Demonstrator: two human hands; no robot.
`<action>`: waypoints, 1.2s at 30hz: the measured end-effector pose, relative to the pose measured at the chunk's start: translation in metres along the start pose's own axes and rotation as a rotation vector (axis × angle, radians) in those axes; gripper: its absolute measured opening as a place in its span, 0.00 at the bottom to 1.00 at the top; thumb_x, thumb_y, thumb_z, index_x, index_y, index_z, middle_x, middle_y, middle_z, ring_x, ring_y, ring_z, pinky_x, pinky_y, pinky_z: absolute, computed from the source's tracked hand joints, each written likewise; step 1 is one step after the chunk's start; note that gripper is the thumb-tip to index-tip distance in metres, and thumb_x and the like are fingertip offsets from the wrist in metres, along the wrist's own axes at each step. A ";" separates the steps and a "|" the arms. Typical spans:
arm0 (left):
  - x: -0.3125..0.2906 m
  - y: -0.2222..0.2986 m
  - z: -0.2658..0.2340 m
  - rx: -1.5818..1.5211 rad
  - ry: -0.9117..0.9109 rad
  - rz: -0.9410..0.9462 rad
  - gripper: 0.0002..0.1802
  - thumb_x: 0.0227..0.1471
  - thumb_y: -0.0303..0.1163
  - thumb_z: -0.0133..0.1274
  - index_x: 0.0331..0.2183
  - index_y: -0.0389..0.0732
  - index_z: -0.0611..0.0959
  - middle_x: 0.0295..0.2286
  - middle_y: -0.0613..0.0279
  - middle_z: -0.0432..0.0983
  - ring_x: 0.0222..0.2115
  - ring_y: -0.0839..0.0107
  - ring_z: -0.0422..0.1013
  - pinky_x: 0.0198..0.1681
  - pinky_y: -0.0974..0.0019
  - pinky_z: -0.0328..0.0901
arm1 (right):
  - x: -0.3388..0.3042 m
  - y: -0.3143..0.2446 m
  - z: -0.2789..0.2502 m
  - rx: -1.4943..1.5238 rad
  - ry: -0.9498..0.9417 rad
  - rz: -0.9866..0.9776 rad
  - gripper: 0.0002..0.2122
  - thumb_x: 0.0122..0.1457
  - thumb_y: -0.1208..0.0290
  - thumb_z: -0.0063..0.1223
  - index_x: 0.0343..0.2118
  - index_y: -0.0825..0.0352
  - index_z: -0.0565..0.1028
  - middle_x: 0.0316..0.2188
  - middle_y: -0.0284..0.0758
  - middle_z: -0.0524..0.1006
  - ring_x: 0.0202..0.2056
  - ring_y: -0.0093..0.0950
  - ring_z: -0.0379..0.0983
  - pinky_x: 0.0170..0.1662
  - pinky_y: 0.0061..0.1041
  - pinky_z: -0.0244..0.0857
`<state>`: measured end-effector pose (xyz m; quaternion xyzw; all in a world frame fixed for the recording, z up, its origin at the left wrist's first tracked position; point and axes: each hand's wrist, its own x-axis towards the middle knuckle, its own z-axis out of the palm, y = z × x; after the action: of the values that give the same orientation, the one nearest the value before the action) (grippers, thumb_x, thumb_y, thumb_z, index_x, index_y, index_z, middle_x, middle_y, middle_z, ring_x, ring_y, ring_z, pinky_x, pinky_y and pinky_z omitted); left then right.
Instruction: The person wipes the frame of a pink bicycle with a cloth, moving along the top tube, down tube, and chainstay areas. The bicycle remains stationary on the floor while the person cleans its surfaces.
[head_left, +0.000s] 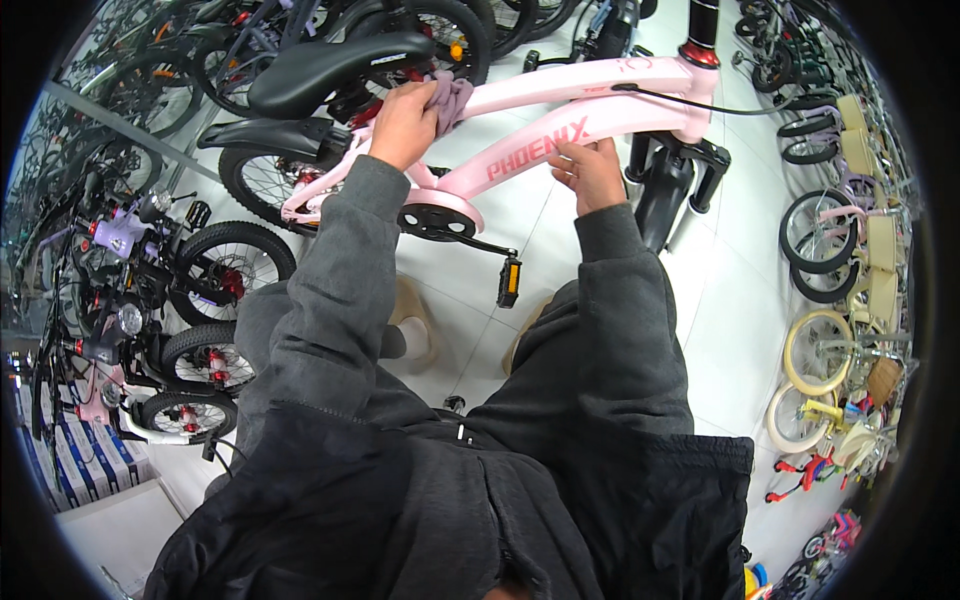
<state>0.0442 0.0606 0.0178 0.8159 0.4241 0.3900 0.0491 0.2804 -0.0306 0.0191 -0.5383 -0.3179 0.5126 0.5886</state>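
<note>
Pink frame (pixel 540 91) stands before us; our left hand (pixel 402 125) clamps bunched cloth (pixel 454 102) on it, right hand (pixel 592 172) half-curled by the lower tube (pixel 525 150) (grip unclear). Frame likely stiff, slick; we'd hold that tube.

Small bicycles (pixel 845 212) stand at right, blue-and-white boxes (pixel 95 455) at lower left.

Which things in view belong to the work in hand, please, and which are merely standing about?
In the work:
mauve cloth, in the left hand
pink bicycle frame, right hand at its lower tube

Standing about:
cream-tyred wheel, right
white box, lower left
blue-and-white boxes, left
</note>
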 end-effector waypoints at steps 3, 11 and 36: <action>0.011 0.026 0.011 -0.013 0.031 0.060 0.13 0.41 0.25 0.47 0.34 0.36 0.76 0.33 0.50 0.72 0.36 0.51 0.65 0.41 0.55 0.59 | -0.001 -0.002 0.000 0.016 -0.011 0.009 0.20 0.47 0.76 0.50 0.44 0.63 0.59 0.35 0.33 0.69 0.29 0.25 0.70 0.31 0.23 0.65; 0.073 0.108 0.050 -0.145 0.043 0.191 0.15 0.41 0.27 0.48 0.37 0.39 0.77 0.31 0.53 0.71 0.36 0.53 0.65 0.41 0.57 0.59 | 0.000 0.001 0.002 0.074 -0.021 0.053 0.25 0.44 0.79 0.51 0.46 0.61 0.58 0.34 0.33 0.71 0.26 0.25 0.70 0.28 0.24 0.64; -0.079 -0.006 -0.007 0.108 0.185 0.048 0.20 0.32 0.15 0.49 0.35 0.36 0.77 0.37 0.52 0.71 0.38 0.52 0.65 0.43 0.58 0.60 | -0.001 0.000 -0.004 0.029 -0.033 0.031 0.18 0.47 0.78 0.47 0.43 0.66 0.61 0.34 0.33 0.71 0.28 0.24 0.70 0.32 0.23 0.64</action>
<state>0.0089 0.0048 -0.0272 0.7878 0.4275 0.4413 -0.0435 0.2838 -0.0330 0.0186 -0.5260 -0.3115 0.5350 0.5831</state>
